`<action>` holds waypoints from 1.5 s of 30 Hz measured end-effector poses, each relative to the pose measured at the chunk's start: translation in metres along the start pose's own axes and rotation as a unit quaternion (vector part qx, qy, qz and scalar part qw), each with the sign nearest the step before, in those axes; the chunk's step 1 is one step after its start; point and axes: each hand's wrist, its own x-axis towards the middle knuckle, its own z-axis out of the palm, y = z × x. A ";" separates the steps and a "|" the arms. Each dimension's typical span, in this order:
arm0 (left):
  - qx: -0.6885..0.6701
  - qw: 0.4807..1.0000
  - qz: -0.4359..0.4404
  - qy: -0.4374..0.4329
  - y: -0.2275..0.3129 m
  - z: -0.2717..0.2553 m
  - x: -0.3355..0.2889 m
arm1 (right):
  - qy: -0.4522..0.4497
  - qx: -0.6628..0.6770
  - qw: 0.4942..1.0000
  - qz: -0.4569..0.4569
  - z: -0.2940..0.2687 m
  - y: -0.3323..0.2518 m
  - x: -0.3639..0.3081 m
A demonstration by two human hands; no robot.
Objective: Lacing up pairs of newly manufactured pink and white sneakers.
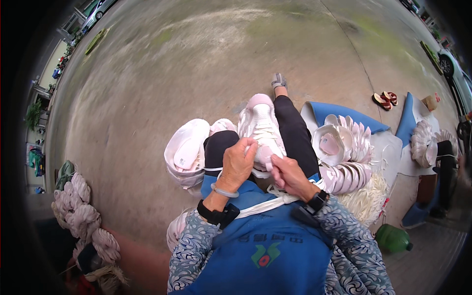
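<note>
A pale pink and white sneaker (263, 118) rests between my thighs, its toe pointing away from me. White laces (266, 132) cross its upper. My left hand (238, 160) is closed beside the left of the shoe's opening; its fingers hide whatever they hold. On the other side, my right hand (293, 176) pinches a short pale strip (269, 164) near the tongue. Whether that strip is a lace or a tab I cannot tell. White cords (270, 204) are bunched across my waist over the blue apron (265, 236).
Nested pale shoes stand in a round stack (187, 147) at my left knee. More shoe stacks (344, 140) lie right, beside a bundle of cream laces (366, 196) and a green bottle (393, 238). Sandals (385, 100) sit farther off. Shoe bundles (81, 211) are at far left.
</note>
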 end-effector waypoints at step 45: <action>0.072 0.995 0.016 -0.064 0.012 0.005 -0.001 | -0.056 0.074 0.994 0.062 -0.019 0.005 0.000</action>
